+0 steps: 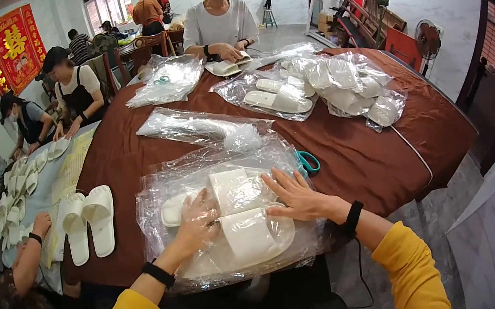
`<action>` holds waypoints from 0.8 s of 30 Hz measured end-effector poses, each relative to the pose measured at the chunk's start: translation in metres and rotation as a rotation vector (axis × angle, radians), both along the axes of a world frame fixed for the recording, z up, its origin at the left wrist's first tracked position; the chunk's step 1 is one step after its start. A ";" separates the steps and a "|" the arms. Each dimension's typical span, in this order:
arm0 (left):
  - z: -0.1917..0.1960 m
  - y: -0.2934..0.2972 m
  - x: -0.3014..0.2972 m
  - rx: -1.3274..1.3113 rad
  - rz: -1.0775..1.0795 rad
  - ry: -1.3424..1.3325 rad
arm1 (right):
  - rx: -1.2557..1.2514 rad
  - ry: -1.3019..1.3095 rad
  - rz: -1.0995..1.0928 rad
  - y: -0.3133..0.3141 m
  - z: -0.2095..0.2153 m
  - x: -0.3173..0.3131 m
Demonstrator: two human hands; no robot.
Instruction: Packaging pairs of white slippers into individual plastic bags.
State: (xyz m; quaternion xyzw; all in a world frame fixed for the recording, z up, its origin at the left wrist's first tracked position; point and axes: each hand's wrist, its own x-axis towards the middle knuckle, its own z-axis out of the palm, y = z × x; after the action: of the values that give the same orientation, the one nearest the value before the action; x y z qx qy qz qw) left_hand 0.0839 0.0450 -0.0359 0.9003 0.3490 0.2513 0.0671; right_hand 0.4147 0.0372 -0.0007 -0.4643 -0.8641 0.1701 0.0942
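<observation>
A pair of white open-toe slippers (pixel 249 236) lies in a clear plastic bag in front of me, soles pointing left. Beneath it is a stack of clear plastic bags (pixel 152 190). My left hand (pixel 197 223) rests on the slippers' left part, fingers apart and partly bent against the plastic. On the other side, my right hand (pixel 299 197) lies spread over the toe ends, its palm toward the bag. Teal-handled scissors (pixel 308 162) lie just beyond my right hand, their blades hidden by the plastic.
Left of the bags stands an unbagged slipper pair (pixel 90 223). Bagged slippers (pixel 340 83) are heaped at the far right of the brown-covered table (pixel 355 169). Across it, a person (pixel 219 25) handles slippers. More people and loose slippers (pixel 20 183) are at the left; a white cable (pixel 414 153) crosses the cloth.
</observation>
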 end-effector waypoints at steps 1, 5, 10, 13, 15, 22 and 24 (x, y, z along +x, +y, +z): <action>0.009 -0.007 -0.002 -0.003 -0.002 0.007 | -0.029 -0.002 -0.002 0.000 0.002 0.000; 0.035 -0.026 -0.021 -0.177 0.180 0.080 | -0.035 -0.104 -0.008 0.000 0.000 -0.007; 0.046 -0.046 -0.080 -0.190 0.274 -0.164 | 0.103 -0.179 -0.002 -0.006 -0.006 -0.005; 0.048 -0.070 -0.130 -0.297 0.419 -0.342 | 0.112 -0.164 -0.013 -0.007 -0.006 -0.007; 0.037 -0.089 -0.175 -0.348 0.605 -0.575 | 0.122 -0.131 -0.010 -0.006 -0.010 -0.007; 0.103 -0.149 -0.220 -0.242 0.740 -0.899 | 0.135 -0.143 -0.022 -0.007 -0.014 -0.002; 0.116 -0.162 -0.227 -0.229 0.664 -1.098 | 0.134 -0.137 -0.014 -0.006 -0.012 -0.004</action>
State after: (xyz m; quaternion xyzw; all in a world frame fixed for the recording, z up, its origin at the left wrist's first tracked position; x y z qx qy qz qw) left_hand -0.1430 -0.1168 0.0801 0.4725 0.5482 0.6432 0.2501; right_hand 0.4108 0.0308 -0.0129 -0.4734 -0.8748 0.0793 0.0668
